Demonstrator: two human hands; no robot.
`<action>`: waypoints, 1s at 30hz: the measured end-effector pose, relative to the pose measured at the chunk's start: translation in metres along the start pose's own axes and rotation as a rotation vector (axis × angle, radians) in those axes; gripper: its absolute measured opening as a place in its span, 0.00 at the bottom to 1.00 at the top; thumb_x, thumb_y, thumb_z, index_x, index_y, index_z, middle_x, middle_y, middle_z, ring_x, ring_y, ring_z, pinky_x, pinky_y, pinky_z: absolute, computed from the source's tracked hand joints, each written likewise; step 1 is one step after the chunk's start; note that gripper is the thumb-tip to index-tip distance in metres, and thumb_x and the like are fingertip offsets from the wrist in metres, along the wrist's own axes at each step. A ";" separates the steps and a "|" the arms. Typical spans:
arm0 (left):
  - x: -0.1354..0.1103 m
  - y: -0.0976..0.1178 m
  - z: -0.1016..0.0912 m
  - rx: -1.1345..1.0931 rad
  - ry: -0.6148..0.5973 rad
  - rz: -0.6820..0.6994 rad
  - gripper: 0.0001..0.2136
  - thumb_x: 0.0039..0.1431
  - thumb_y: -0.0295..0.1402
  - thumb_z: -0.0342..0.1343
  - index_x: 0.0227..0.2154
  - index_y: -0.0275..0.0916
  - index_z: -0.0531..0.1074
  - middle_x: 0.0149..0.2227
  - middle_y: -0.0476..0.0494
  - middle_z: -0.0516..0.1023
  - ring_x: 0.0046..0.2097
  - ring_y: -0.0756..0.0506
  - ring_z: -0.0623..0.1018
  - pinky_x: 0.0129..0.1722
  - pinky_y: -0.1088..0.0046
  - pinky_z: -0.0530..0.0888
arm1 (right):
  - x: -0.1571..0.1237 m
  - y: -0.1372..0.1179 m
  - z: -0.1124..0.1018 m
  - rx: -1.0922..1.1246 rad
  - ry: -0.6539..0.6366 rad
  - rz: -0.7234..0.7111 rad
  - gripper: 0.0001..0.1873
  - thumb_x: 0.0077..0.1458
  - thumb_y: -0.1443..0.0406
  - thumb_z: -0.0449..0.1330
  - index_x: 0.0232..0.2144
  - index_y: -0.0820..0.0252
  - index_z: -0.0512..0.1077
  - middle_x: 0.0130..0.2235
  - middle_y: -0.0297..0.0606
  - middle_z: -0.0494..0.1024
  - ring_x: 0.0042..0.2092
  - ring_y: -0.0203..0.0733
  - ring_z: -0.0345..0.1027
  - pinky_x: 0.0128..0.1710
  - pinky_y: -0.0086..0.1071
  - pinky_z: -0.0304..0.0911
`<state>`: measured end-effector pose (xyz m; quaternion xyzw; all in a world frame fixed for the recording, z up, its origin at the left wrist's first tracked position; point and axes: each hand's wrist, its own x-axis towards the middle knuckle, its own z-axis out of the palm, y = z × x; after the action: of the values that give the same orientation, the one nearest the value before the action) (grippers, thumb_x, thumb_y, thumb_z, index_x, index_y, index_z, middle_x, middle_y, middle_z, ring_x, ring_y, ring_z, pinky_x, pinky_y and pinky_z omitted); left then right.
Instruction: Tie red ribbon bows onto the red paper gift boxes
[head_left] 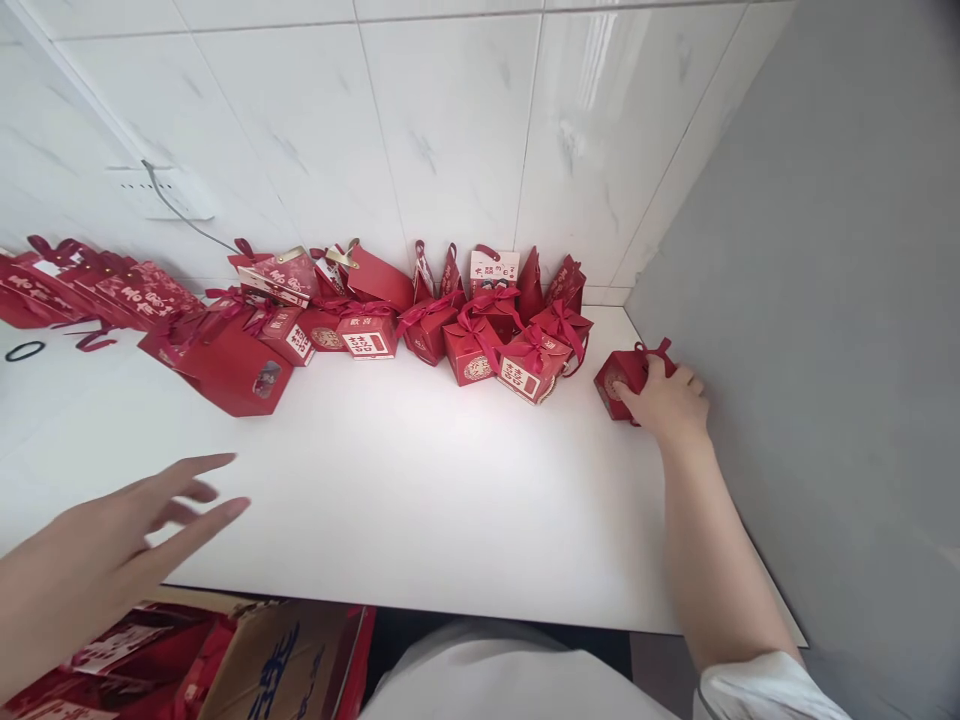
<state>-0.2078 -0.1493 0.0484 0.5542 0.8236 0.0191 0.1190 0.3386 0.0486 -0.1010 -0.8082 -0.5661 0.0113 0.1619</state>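
near left, a cardboard carton [289, 660] holds red packaging [142, 655]; far right, the right hand [667, 400] grips a red box [634, 368], emblem [610, 384] facing left; left hand [127, 545] spread.

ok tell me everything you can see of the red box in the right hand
The red box is small and angular, apparently folded card, with a round, paler emblem on one side and red ribbon sticking up at the top. It looks upright and closed, though the right hand hides much of it, thumb on the near side. It is at the right end of the white table, near the grey panel, apart from the other boxes.
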 end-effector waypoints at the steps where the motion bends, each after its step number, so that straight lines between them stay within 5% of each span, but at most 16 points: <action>1: 0.001 0.015 -0.001 0.002 -0.062 0.037 0.26 0.51 0.62 0.50 0.53 0.67 0.64 0.41 0.61 0.81 0.42 0.40 0.81 0.41 0.65 0.75 | -0.008 0.001 -0.009 0.001 -0.044 -0.020 0.44 0.48 0.45 0.60 0.61 0.66 0.61 0.53 0.70 0.66 0.52 0.79 0.63 0.41 0.62 0.62; 5: 0.003 0.061 -0.004 0.039 -0.226 0.156 0.32 0.53 0.60 0.50 0.60 0.60 0.61 0.47 0.53 0.80 0.43 0.39 0.80 0.44 0.65 0.74 | -0.047 0.000 -0.060 0.100 -0.315 -0.218 0.54 0.46 0.39 0.59 0.68 0.56 0.48 0.57 0.60 0.66 0.52 0.70 0.68 0.40 0.52 0.68; 9: 0.018 0.099 -0.020 0.042 -0.198 0.402 0.28 0.55 0.55 0.53 0.59 0.58 0.65 0.48 0.52 0.80 0.46 0.39 0.79 0.41 0.70 0.74 | -0.082 -0.032 -0.092 0.220 -0.445 -0.471 0.54 0.49 0.39 0.59 0.69 0.46 0.41 0.59 0.50 0.66 0.55 0.60 0.67 0.45 0.46 0.70; 11: 0.029 0.129 -0.034 -0.007 -0.198 0.562 0.26 0.55 0.53 0.55 0.57 0.56 0.67 0.49 0.51 0.80 0.48 0.39 0.78 0.40 0.72 0.74 | -0.094 -0.057 -0.088 0.299 -0.448 -0.580 0.53 0.50 0.40 0.58 0.70 0.46 0.39 0.61 0.48 0.65 0.58 0.59 0.65 0.49 0.46 0.69; 14: 0.042 0.182 -0.052 -0.100 -0.242 0.718 0.24 0.56 0.52 0.56 0.55 0.53 0.70 0.50 0.50 0.79 0.48 0.40 0.78 0.41 0.72 0.75 | -0.104 -0.090 -0.070 0.383 -0.391 -0.546 0.54 0.50 0.41 0.59 0.70 0.47 0.39 0.62 0.50 0.63 0.57 0.61 0.66 0.46 0.50 0.69; 17: 0.048 0.222 -0.050 -0.237 -0.178 0.775 0.22 0.56 0.51 0.56 0.51 0.49 0.73 0.46 0.48 0.80 0.46 0.41 0.79 0.44 0.70 0.74 | -0.103 -0.101 -0.057 0.569 -0.387 -0.514 0.48 0.54 0.43 0.58 0.69 0.45 0.42 0.59 0.46 0.69 0.50 0.54 0.72 0.44 0.45 0.70; 19: 0.050 0.233 -0.035 -0.275 -0.165 0.766 0.20 0.57 0.51 0.55 0.48 0.47 0.74 0.43 0.47 0.80 0.43 0.42 0.79 0.42 0.70 0.74 | -0.099 -0.096 -0.054 0.687 -0.401 -0.422 0.39 0.60 0.44 0.52 0.67 0.46 0.47 0.46 0.41 0.78 0.36 0.45 0.75 0.37 0.40 0.70; 22: 0.054 0.229 0.004 -0.192 -0.249 0.733 0.22 0.50 0.53 0.60 0.42 0.44 0.73 0.37 0.46 0.78 0.34 0.44 0.78 0.31 0.71 0.72 | -0.090 -0.085 -0.047 0.790 -0.404 -0.329 0.30 0.63 0.45 0.47 0.61 0.49 0.60 0.31 0.33 0.78 0.24 0.39 0.69 0.32 0.36 0.68; 24: 0.060 0.220 0.034 -0.133 -0.320 0.718 0.29 0.37 0.51 0.68 0.42 0.43 0.72 0.38 0.45 0.76 0.33 0.43 0.77 0.28 0.71 0.71 | -0.087 -0.081 -0.037 0.835 -0.382 -0.336 0.26 0.64 0.46 0.48 0.55 0.51 0.67 0.34 0.35 0.79 0.27 0.38 0.70 0.35 0.36 0.69; 26: 0.068 0.209 0.062 -0.182 -0.350 0.716 0.36 0.31 0.46 0.71 0.49 0.45 0.70 0.46 0.43 0.75 0.42 0.39 0.78 0.34 0.69 0.74 | -0.088 -0.083 -0.024 0.871 -0.347 -0.367 0.24 0.63 0.47 0.50 0.52 0.54 0.70 0.44 0.41 0.79 0.37 0.42 0.74 0.41 0.37 0.69; 30: 0.092 0.195 0.105 -0.450 -0.341 0.718 0.36 0.42 0.38 0.66 0.57 0.45 0.65 0.56 0.39 0.70 0.56 0.36 0.73 0.48 0.63 0.74 | -0.095 -0.094 -0.009 0.936 -0.389 -0.411 0.22 0.64 0.49 0.50 0.51 0.54 0.71 0.49 0.42 0.78 0.47 0.45 0.73 0.46 0.38 0.68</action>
<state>-0.0410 -0.0002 -0.0378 0.7601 0.5235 0.1461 0.3561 0.2209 -0.0126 -0.0824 -0.5054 -0.6663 0.3797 0.3955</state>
